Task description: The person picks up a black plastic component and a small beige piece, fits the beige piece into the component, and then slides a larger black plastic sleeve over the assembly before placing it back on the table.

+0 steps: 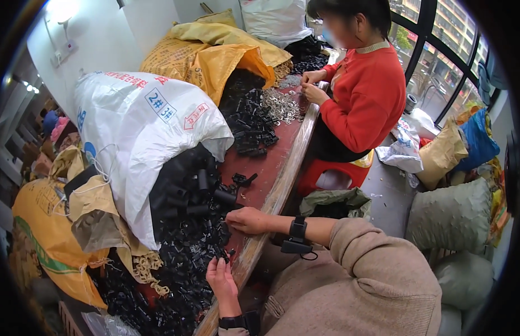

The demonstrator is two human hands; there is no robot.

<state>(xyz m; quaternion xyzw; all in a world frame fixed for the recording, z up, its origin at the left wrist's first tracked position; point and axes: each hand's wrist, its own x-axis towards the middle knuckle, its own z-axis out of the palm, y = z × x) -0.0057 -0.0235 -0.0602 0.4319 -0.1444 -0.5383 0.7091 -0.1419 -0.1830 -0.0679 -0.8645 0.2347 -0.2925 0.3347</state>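
My left hand (pixel 222 281) is over the table's near edge, its fingers pinched on a small black plastic part (pixel 224 256). Above it, my right hand (pixel 249 220) is closed at the fingertips over the red tabletop. Whatever those fingers hold is too small to make out. Beside both hands spreads a heap of small black parts (pixel 181 269). Black cylinders (pixel 197 210) lie at the mouth of a white woven sack (pixel 142 134). One black part with a side arm (pixel 243 180) rests on the red table (pixel 254 193) beyond my right hand.
Across the table's corner sits a person in a red sweater (pixel 369 95), both hands over a pile of pale metal rings (pixel 279 105). Yellow sacks (pixel 209 56) stand behind. A wooden strip (pixel 282 182) edges the table. Stuffed sacks (pixel 450 215) and a red stool (pixel 334 175) are at right.
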